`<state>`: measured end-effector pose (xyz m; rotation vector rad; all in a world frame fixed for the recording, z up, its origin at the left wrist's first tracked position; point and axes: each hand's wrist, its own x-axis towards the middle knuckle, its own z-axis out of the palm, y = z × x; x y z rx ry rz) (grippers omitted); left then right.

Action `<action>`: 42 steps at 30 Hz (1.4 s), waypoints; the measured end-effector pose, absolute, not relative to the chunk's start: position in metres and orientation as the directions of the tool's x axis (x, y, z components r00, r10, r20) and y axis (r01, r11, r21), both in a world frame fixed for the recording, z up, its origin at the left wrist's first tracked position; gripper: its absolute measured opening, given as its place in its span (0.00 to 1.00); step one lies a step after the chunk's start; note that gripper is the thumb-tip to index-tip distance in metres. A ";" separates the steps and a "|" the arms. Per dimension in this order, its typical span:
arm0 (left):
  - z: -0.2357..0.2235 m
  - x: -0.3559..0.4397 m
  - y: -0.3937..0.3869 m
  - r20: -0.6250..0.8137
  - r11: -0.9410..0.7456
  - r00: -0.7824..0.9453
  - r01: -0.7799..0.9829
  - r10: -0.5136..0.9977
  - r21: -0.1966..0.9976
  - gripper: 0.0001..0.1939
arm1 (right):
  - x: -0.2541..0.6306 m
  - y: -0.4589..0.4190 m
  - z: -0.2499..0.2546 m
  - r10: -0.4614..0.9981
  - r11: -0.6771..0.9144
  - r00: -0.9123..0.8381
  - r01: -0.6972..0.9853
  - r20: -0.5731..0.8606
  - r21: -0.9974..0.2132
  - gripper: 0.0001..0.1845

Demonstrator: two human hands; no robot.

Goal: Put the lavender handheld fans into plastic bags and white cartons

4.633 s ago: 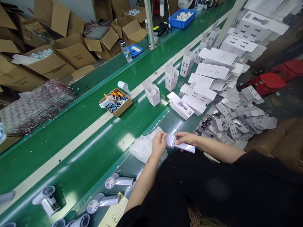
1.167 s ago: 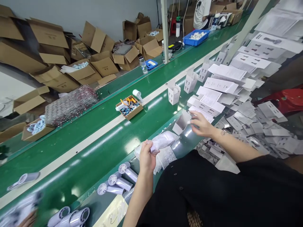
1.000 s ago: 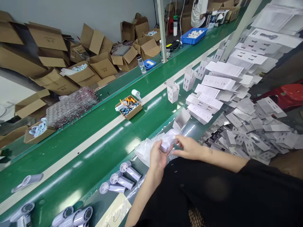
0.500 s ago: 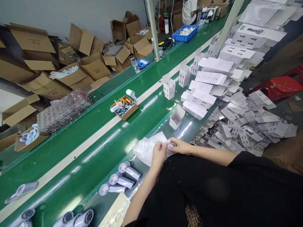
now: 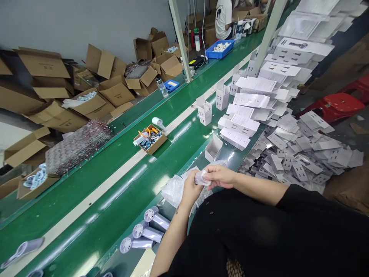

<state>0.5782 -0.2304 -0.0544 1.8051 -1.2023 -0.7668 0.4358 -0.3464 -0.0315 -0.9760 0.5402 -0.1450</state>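
Close in, the left hand [image 5: 190, 189] and the right hand [image 5: 219, 177] meet over the table edge, both pinched on a small pale fan in a clear plastic bag [image 5: 201, 178]; the bag hides most of it. Just under the left hand lies a heap of clear plastic bags [image 5: 172, 189]. Near the left forearm, three handheld fans [image 5: 147, 227] lie side by side. Just beyond the hands stands an open white carton [image 5: 213, 148], with flat white boxes [image 5: 236, 136] past it and loose card inserts [image 5: 294, 154] spread beyond the right arm. Farther out, beyond the left hand, on the green belt [image 5: 95, 181], sits a small cardboard tray [image 5: 150, 139] of parts.
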 end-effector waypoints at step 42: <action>-0.060 0.551 -0.340 -0.059 -0.226 0.219 -0.935 -0.974 0.272 0.29 | 0.430 -0.476 -0.119 -0.472 -0.271 0.881 -0.133 0.011 -0.953 0.37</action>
